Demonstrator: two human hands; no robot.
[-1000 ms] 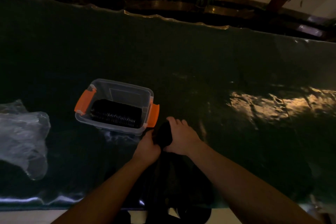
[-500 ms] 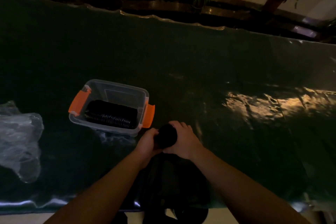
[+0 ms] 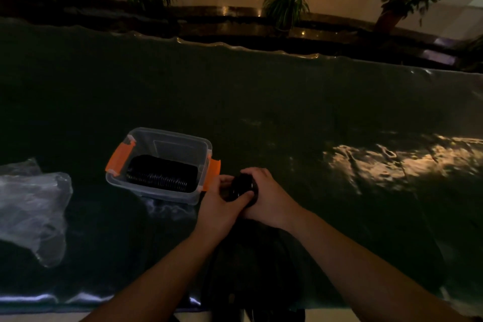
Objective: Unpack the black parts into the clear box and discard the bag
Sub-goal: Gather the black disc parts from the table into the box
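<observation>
You clasp a dark stack of black parts (image 3: pixel 241 188) between your left hand (image 3: pixel 218 204) and right hand (image 3: pixel 264 198), lower centre, beside the clear box (image 3: pixel 159 165); it looks stiff and slick, so squeeze its ends.

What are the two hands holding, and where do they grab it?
Both hands hold one bundle of black parts. The left hand cups its near-left side, thumb across the front; the right hand wraps its right side and top.

Dim lobby-like hall — potted plants (image 3: pixel 286 0), polished stone ledge (image 3: pixel 235 26).
</observation>
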